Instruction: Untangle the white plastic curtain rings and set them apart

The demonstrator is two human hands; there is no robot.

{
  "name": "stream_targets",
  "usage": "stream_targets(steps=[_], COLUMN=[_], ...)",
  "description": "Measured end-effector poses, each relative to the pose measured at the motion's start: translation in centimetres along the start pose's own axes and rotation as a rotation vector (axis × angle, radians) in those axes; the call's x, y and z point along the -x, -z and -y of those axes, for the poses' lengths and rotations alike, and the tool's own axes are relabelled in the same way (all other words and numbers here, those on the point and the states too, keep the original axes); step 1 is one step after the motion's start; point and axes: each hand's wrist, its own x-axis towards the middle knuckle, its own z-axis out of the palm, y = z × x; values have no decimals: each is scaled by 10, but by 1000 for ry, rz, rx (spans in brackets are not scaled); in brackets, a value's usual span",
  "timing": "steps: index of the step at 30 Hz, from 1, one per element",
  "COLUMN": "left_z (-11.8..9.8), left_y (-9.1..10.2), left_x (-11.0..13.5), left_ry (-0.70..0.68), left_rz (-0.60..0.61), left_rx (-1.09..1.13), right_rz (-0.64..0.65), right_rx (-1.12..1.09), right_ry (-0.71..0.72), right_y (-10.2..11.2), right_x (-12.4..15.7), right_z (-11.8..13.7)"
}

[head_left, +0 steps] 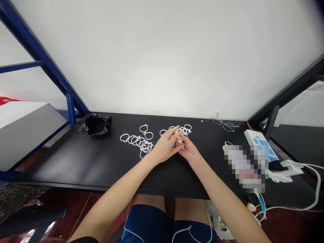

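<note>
My left hand point(164, 146) and my right hand point(189, 149) meet over the middle of the black table. Between their fingertips is a white plastic ring point(179, 139), mostly covered by the fingers; both hands appear closed on it. Just behind the hands lies a group of similar white rings point(187, 127), partly hidden by my fingers. Left of my left hand, a second loose pile of white rings point(136, 141) with small clasp-like ends spreads over the table, and two rings point(148, 135) lie at its back edge.
A crumpled black plastic bag point(95, 125) stands open at the back left. Glasses point(228, 127) lie at the back right. Nearer are a blurred-out phone-like object point(243, 167), a white power strip point(255, 140) and trailing white cables point(317, 189). A wall point(162, 67) rises behind the table.
</note>
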Motion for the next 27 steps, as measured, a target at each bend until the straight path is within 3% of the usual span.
stream_targets(steps=[9, 13, 17, 20, 27], left_z=[13, 13, 11, 12, 18], left_y=[-2, -2, 1, 4, 8], left_x=[2, 1, 0, 1, 5], left_ry=[-36, -71, -72, -80, -228], left_rz=[-1, 58, 99, 37, -237], left_rx=[-193, -447, -553, -549, -360], right_rz=[-28, -81, -127, -74, 14], right_rx=[281, 444, 711, 934, 1237], right_ry=[11, 101, 239, 340, 594], right_y=[-4, -5, -5, -7, -17], right_x=[-1, 0, 1, 4, 19], right_z=[-24, -30, -34, -36, -37])
